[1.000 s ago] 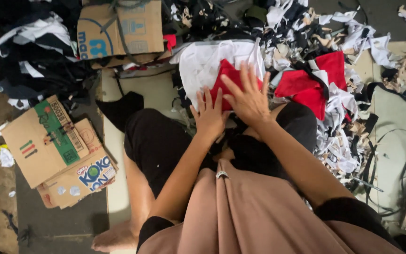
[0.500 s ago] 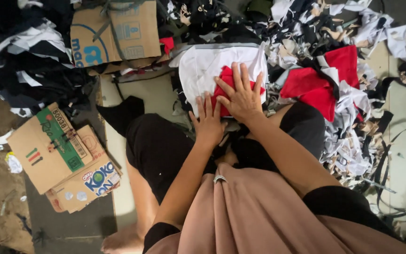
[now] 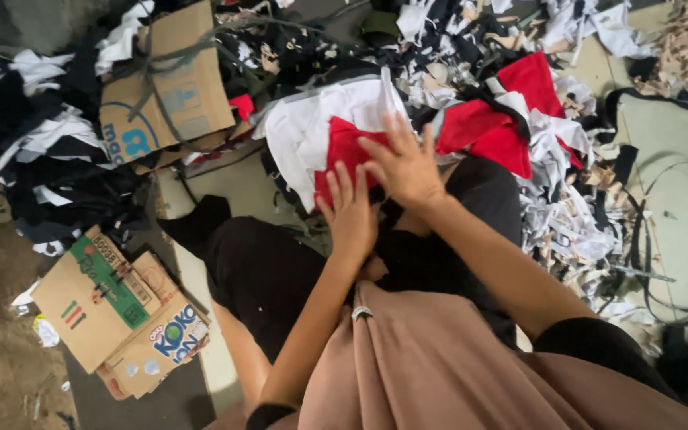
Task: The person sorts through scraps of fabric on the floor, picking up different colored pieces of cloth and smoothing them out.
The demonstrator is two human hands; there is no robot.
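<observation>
My right hand (image 3: 402, 169) lay flat with its fingers spread and empty, palm down on the red cloth piece (image 3: 345, 153), and my left hand (image 3: 350, 213) rested open just beside it at about seven o'clock, fingertips on the same red piece; neither was closed on anything. The red piece sat on top of a white fabric piece (image 3: 308, 127), which spread out towards ten and twelve o'clock over my lap. To do this pressing well, I judged both palms should bear evenly and push the red piece flat from its middle outward, so no crease stayed under it and its edges lined up with the white below. At two o'clock from my right hand lay more red cloth (image 3: 511, 111) among a heap of white and black scraps (image 3: 567, 207). At ten o'clock stood a tied cardboard box (image 3: 165, 87), and at eight o'clock flattened cardboard cartons (image 3: 113, 310) lay on the floor, well apart from my hands.
</observation>
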